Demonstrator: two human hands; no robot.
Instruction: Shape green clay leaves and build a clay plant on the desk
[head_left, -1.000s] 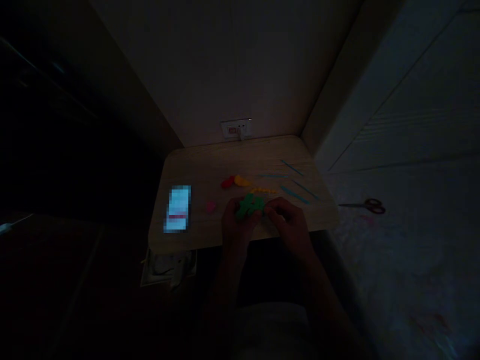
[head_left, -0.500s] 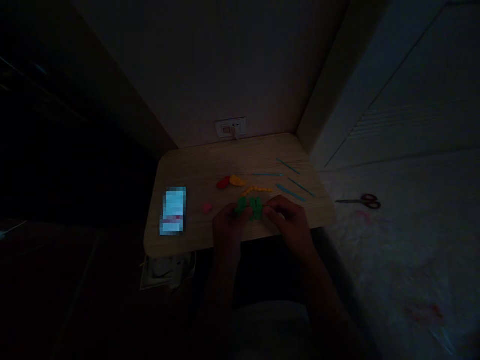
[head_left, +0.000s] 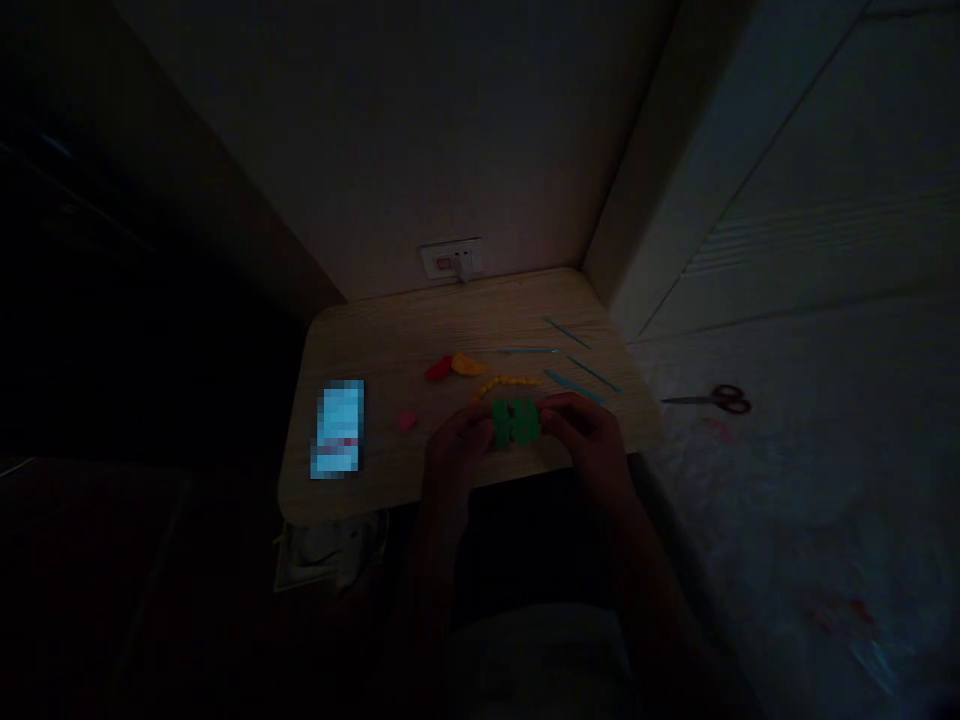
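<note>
Between my two hands is a green blocky piece [head_left: 516, 422] with dark notches across its middle; its exact kind is too dim to make out. My left hand [head_left: 454, 450] grips its left end, fingers closed. At the right end, my right hand [head_left: 589, 435] pinches it between thumb and fingers. Just beyond lies a thin yellow beaded strand [head_left: 514, 380]. Farther back a red lump [head_left: 439, 368] touches a yellow-orange lump [head_left: 468, 365]; both look like modelling clay. A small pink lump [head_left: 406, 420] sits left of my left hand.
Several slim blue tools, one with a broad blade [head_left: 571, 385], lie at the right of the small wooden table [head_left: 360, 340]. A lit phone [head_left: 337, 430] is at its left. Scissors [head_left: 712, 400] rest on a pale surface to the right. A wall socket [head_left: 452, 260] is behind.
The green piece has turned and now shows more of its face between my fingertips. My fingers have shifted out to its two ends. The whole view has moved slightly.
</note>
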